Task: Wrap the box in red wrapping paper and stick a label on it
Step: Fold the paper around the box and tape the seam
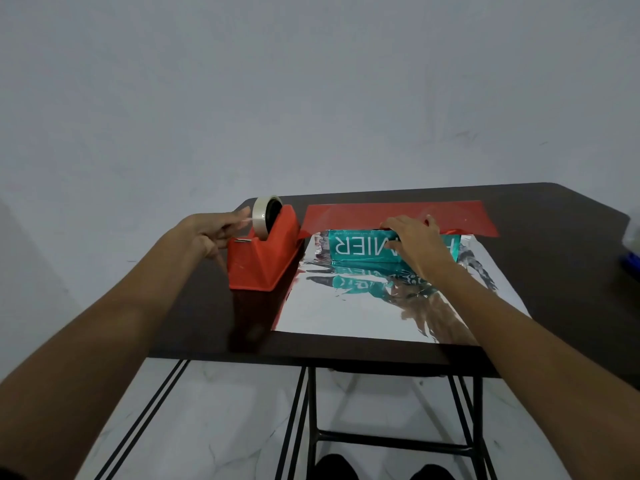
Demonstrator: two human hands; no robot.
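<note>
One view on the action, worn on the head and facing forward and down. The wall (pixel 311 81) fills the whole upper half, the worktop (pixel 554 258) sits across the middle, and the floor (pixel 225 427) and the person's own shoes (pixel 332 467) peek in along the bottom edge. It's close in, everything within reach. The wide-angle-stretched forearms sweep up from the lower corners to the left hand (pixel 214 230) at the tape (pixel 260 216) left of centre and the right hand (pixel 412 237) just right of centre.
</note>
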